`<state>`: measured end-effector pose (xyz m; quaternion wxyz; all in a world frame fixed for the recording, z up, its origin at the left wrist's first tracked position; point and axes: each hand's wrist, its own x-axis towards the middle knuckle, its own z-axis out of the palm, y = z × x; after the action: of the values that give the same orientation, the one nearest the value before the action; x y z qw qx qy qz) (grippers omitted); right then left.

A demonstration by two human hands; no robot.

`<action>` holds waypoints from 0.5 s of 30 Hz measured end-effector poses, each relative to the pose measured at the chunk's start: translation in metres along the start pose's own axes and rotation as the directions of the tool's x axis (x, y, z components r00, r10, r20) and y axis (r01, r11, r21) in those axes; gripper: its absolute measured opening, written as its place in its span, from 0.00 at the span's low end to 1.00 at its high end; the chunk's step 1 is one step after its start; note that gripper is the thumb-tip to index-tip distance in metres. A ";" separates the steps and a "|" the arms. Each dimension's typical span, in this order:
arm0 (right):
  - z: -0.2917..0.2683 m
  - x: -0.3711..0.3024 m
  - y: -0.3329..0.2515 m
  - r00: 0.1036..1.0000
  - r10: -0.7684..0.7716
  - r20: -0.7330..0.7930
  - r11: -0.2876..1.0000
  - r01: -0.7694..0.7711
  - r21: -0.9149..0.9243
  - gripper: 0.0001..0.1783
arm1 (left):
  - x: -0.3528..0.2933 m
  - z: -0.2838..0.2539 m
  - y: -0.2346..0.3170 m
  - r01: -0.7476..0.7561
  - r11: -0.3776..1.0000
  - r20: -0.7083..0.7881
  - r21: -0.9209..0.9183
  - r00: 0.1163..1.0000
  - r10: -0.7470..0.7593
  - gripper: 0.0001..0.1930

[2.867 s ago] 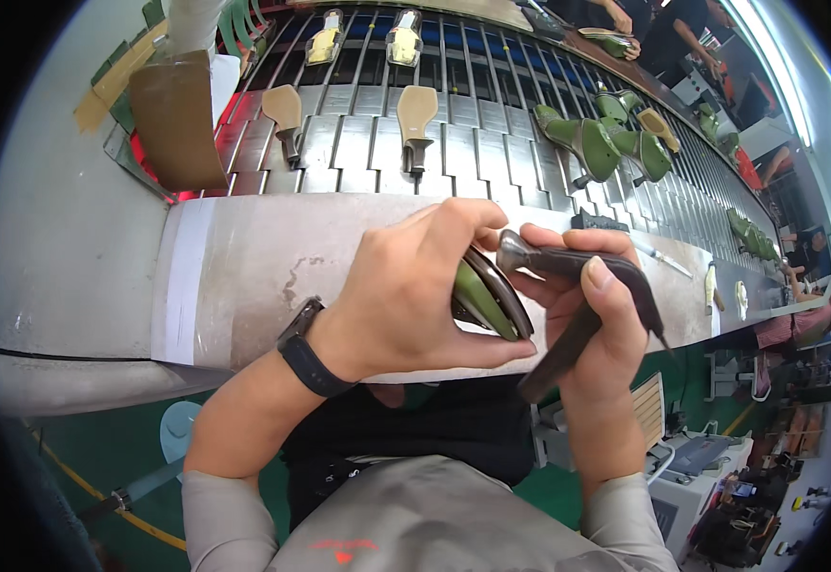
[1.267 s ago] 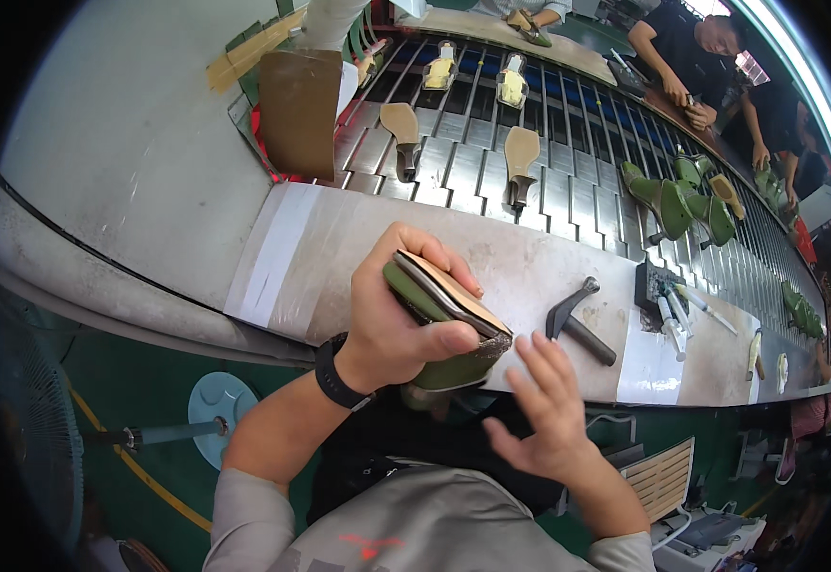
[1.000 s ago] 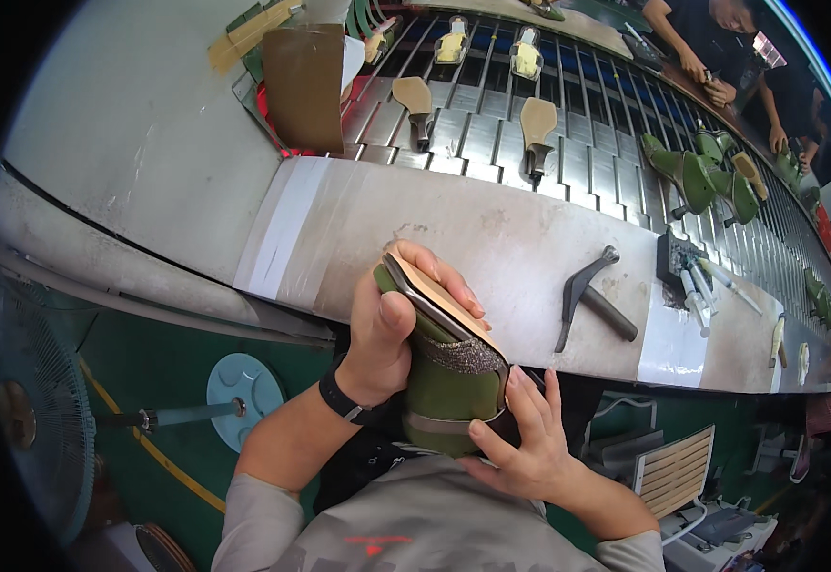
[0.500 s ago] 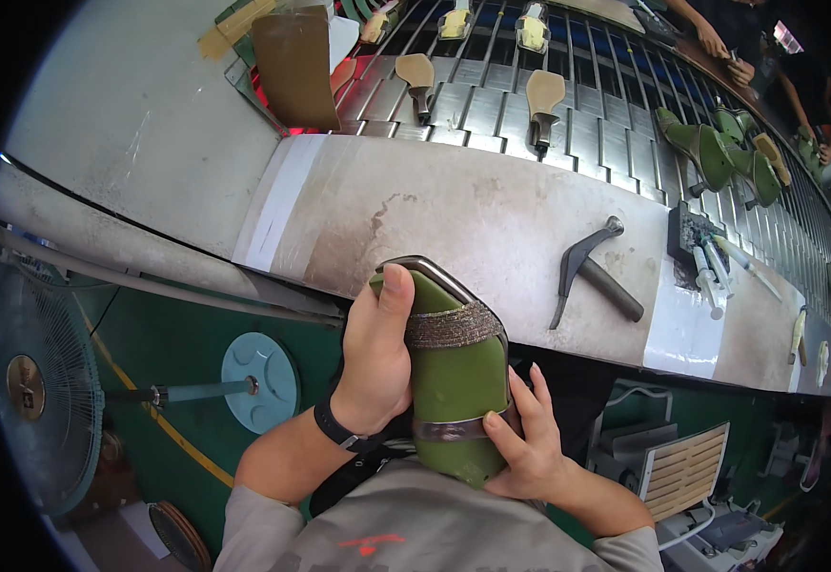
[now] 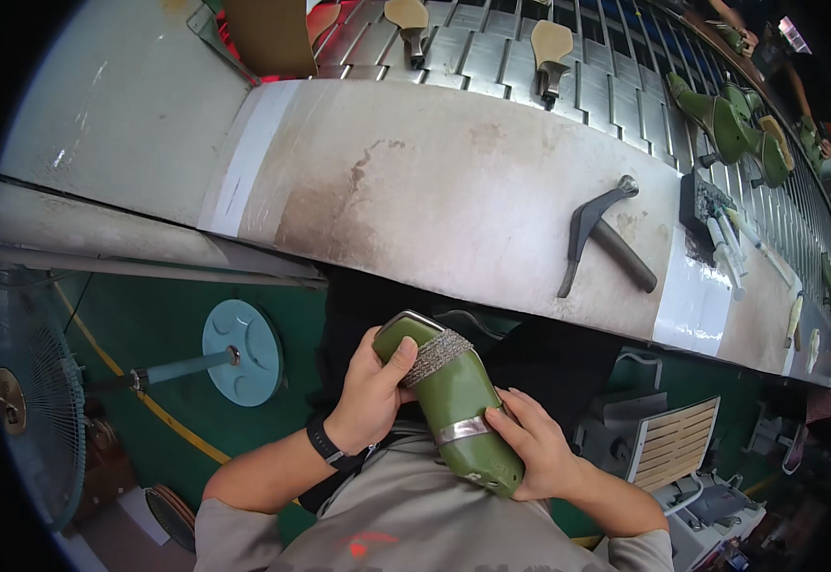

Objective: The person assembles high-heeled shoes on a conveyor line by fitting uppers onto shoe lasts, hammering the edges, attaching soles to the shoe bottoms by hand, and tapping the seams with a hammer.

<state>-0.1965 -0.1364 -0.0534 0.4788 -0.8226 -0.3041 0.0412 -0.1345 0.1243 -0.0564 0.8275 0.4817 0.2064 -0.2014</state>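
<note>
Close to my body I hold a green shoe last (image 5: 464, 392), tilted, its toe end up and to the left. A glittery band (image 5: 436, 357) crosses it near the toe, and a smooth metallic strap (image 5: 463, 430) runs round it lower down. My left hand (image 5: 370, 389) grips the toe end, thumb resting by the glittery band. Around the lower right side my right hand (image 5: 536, 446) is closed, its fingers by the metallic strap. Beyond, on the worktop (image 5: 435, 205), lies a shoemaker's hammer (image 5: 602, 238). The underside of the last is hidden.
Past the worktop runs a slatted metal conveyor (image 5: 492, 67) carrying sole pieces (image 5: 551, 43) and several green lasts (image 5: 726, 129). A black box (image 5: 701, 202) and syringes (image 5: 728, 250) stand at right. A fan (image 5: 30, 400) is at left. Other people work at far right.
Both hands have brought the last down from the worktop's edge toward my body and turned it so its top shows more. The view has shifted, and the worktop sits higher in it.
</note>
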 end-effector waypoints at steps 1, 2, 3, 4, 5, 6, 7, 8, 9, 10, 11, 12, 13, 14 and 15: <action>0.006 -0.001 0.002 1.000 0.027 -0.006 1.000 -0.027 0.001 0.51 | 0.003 -0.004 -0.006 0.091 0.995 -0.019 -0.039 0.996 -0.092 0.18; 0.009 0.001 0.002 0.999 0.026 -0.019 0.999 -0.026 -0.022 0.51 | 0.011 -0.007 -0.008 0.105 0.993 0.020 -0.054 0.994 -0.104 0.18; 0.012 0.005 0.001 0.999 0.033 -0.010 0.999 -0.033 -0.024 0.51 | 0.021 -0.009 -0.006 0.112 0.992 0.020 -0.063 0.994 -0.111 0.18; 0.013 0.012 -0.002 0.997 0.045 -0.055 0.997 -0.048 -0.063 0.51 | 0.031 -0.009 0.000 0.099 0.995 0.061 -0.019 0.993 -0.098 0.18; 0.014 0.018 -0.005 0.993 0.055 -0.101 0.993 -0.065 -0.102 0.51 | 0.037 -0.009 0.002 0.084 0.996 0.103 0.024 0.991 -0.086 0.17; 0.013 0.020 -0.008 0.996 0.062 -0.065 0.989 -0.070 -0.131 0.50 | 0.036 -0.006 0.001 0.078 0.997 0.053 0.022 0.995 -0.079 0.17; 0.015 0.020 -0.008 0.995 0.072 -0.067 0.987 -0.081 -0.138 0.50 | 0.036 -0.006 0.002 0.087 0.996 0.061 0.019 0.994 -0.088 0.17; 0.017 0.019 -0.006 0.995 0.073 -0.075 0.987 -0.083 -0.136 0.50 | 0.037 -0.005 0.003 0.088 0.995 0.053 0.035 0.995 -0.090 0.18; 0.018 0.018 -0.006 0.994 0.074 -0.083 0.987 -0.085 -0.134 0.50 | 0.037 -0.005 0.003 0.091 0.995 0.044 0.051 0.995 -0.093 0.18; 0.010 0.020 -0.006 0.993 0.106 -0.052 0.986 -0.112 -0.120 0.49 | 0.041 -0.003 0.002 0.093 0.995 0.054 0.047 0.994 -0.095 0.18; -0.002 0.022 -0.002 0.996 0.084 -0.029 0.991 -0.086 -0.105 0.48 | 0.038 -0.001 -0.003 0.081 0.997 0.057 -0.012 0.995 -0.080 0.19; -0.020 0.031 0.003 0.997 0.075 0.020 0.992 -0.072 -0.100 0.48 | 0.035 0.001 -0.007 0.068 0.995 0.057 -0.071 0.996 -0.064 0.19; -0.037 0.037 0.003 0.995 0.075 0.069 0.993 -0.069 -0.093 0.47 | 0.031 0.011 -0.005 0.070 0.991 0.061 -0.115 0.996 -0.063 0.20; -0.047 0.045 0.001 0.993 0.075 0.086 0.988 -0.062 -0.141 0.47 | 0.034 0.014 -0.009 0.059 0.986 0.066 -0.153 0.997 -0.049 0.20; -0.051 0.045 0.003 0.990 0.062 0.125 0.982 -0.038 -0.185 0.46 | 0.034 0.016 -0.012 0.044 0.981 0.068 -0.191 0.997 -0.032 0.20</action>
<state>-0.1405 -0.1518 -0.0180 0.3795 -0.8659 -0.3161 0.0787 -0.1099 0.1006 -0.0762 0.8725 0.3886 0.2073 -0.2117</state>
